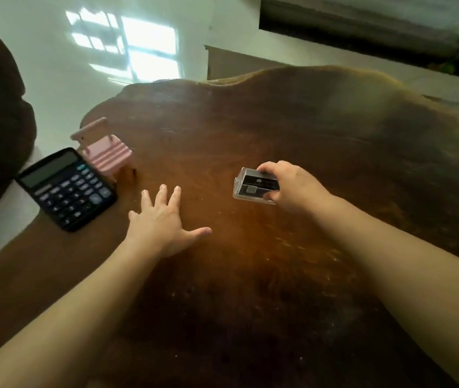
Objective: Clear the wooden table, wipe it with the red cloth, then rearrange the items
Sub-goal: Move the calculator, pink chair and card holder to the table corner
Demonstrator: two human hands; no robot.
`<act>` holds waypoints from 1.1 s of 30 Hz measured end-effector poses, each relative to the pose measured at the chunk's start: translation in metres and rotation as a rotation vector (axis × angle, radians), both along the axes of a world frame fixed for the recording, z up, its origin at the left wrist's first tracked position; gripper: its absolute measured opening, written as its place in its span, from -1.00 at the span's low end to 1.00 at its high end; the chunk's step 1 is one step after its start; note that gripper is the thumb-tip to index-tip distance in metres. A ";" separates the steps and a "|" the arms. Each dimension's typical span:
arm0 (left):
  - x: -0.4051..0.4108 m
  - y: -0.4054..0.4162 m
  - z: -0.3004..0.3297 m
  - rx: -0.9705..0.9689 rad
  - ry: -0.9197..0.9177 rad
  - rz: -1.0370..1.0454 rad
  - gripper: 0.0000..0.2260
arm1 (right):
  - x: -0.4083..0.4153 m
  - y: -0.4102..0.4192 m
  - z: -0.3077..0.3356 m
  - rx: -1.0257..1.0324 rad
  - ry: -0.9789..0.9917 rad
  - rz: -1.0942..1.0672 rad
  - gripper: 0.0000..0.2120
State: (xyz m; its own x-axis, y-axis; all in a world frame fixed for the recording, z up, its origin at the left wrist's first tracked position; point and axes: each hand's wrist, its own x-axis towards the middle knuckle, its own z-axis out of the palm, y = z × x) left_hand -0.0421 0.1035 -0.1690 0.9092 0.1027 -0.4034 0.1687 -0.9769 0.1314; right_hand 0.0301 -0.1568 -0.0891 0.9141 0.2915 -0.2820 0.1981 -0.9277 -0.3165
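Here, a person leans over a wooden table (292, 130) w/ both bare arms stretched forward. The right hand (292, 189) pinches a small clear plastic case (254, 187), black card inside, thumb on the near long edge and fingers on the far one. That edge grip probably serves to lift or set down the flat case w/out sliding it. Whether the case rests on the wood or hangs just above it can't be told.

The left hand (164, 219) is empty, fingers spread wide and palm down, low over the tabletop near the left-side items. It holds nothing; the splay looks like a reach or a brace, though contact w/ the wood can't be confirmed.

At the table's left edge sits a black calculator (66, 189), partly overhanging the rim, keys up. Just behind it, touching or nearly so, stands a pink toy chair (105, 149), upright, seat toward the camera. The two are bunched together at the edge, well apart from the case, leaving the middle of the table bare.

The red cloth is nowhere in view. So the stage is a judgement call: either the last items are coming off before wiping, or they are going back on afterwards; the bare centre fits both.
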 end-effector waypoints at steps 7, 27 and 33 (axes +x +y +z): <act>-0.018 0.056 -0.010 -0.030 0.024 0.095 0.13 | 0.050 0.099 -0.006 -0.009 -0.010 0.150 -0.45; -0.031 0.068 -0.021 -0.029 -0.097 0.077 0.02 | 0.125 0.225 -0.051 -0.028 -0.042 0.406 -0.48; -0.031 0.070 -0.017 -0.036 -0.094 0.075 0.03 | 0.129 0.226 -0.060 -0.046 -0.020 0.396 -0.43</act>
